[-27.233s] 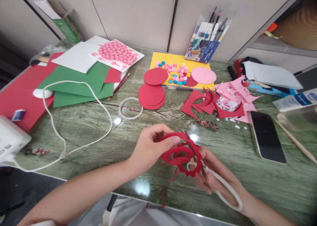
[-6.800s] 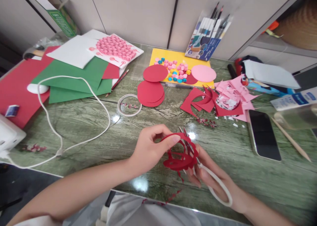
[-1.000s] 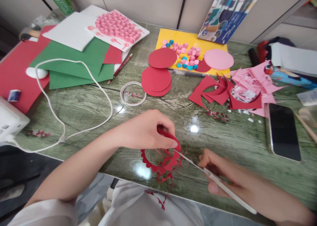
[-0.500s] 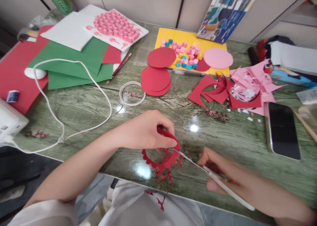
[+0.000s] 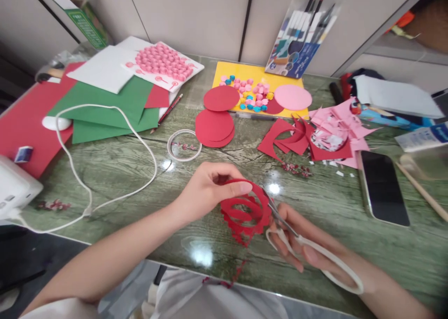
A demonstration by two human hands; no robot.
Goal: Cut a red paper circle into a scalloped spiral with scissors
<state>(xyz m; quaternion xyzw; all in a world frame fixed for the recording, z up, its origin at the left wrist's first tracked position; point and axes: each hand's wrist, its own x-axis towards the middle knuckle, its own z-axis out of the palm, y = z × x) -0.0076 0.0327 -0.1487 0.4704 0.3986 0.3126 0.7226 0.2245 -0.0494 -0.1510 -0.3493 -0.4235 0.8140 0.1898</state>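
Green tabletop [image 5: 350, 202] meets pale panels [image 5: 196, 16], left grip [image 5: 205, 193] pinching red paper [image 5: 263, 211], right grip [image 5: 315, 230] holding scissors [image 5: 300, 239].

wall [image 5: 196, 16]: pale grey panels, dark seams [image 5: 247, 20]
table [image 5: 164, 183]: green wood grain, glossy, blossom print [image 5: 297, 169]
glare [image 5: 201, 255]: white spots on the table, one near its front edge
shelf [image 5: 409, 51]: grey, at right
floor [image 5: 66, 249]: dark, lower left

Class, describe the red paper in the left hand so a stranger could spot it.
Over the green table, find the left hand. Pinched in it, by the white-handled scissors, is the red paper. Its open, scalloped ring sets it apart from the smooth, solid red discs beyond.
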